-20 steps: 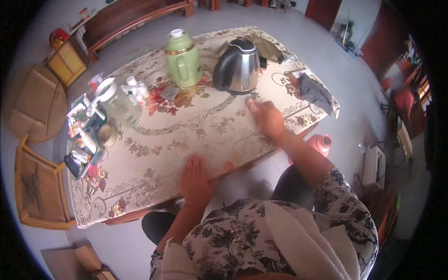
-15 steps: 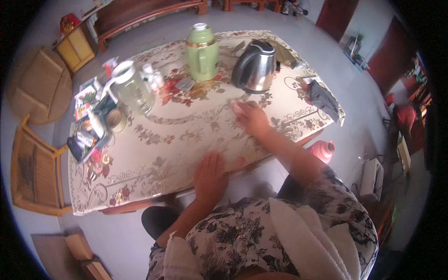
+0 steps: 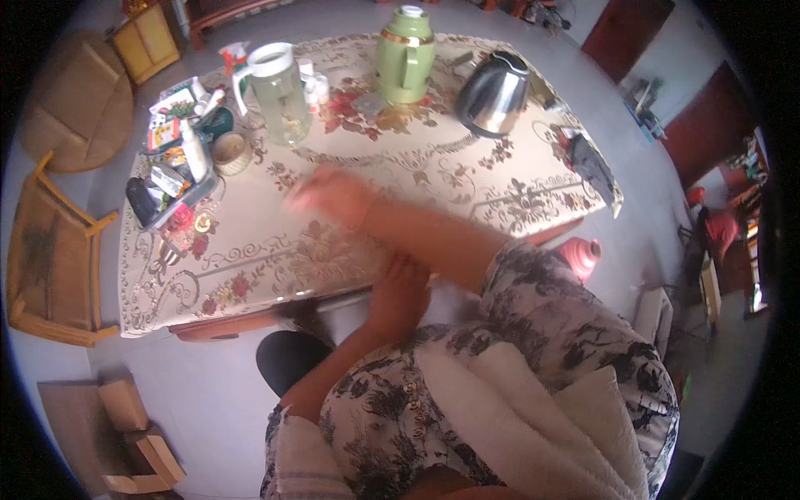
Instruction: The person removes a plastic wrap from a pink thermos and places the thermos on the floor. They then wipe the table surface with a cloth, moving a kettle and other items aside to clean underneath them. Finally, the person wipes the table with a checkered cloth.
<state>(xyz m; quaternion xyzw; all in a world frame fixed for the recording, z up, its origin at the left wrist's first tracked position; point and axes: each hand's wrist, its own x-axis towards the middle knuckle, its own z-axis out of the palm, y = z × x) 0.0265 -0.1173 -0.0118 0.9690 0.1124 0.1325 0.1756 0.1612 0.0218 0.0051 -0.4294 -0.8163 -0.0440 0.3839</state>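
Note:
My right hand is blurred over the middle of the flowered tablecloth, palm down, with nothing in it. Its forearm crosses in front of me from the right. My left hand lies flat at the table's near edge, partly hidden under that forearm, and holds nothing. A small round bowl and a clear pitcher with a white lid stand beyond my right hand, apart from it.
A green thermos jug and a steel kettle stand at the far side. A cluttered tray fills the left end, a dark cloth the right corner. A wooden chair stands left, cardboard boxes lower left.
My right hand has swept across the cloth from the right part of the table toward the middle left. My left hand has stayed at the near edge.

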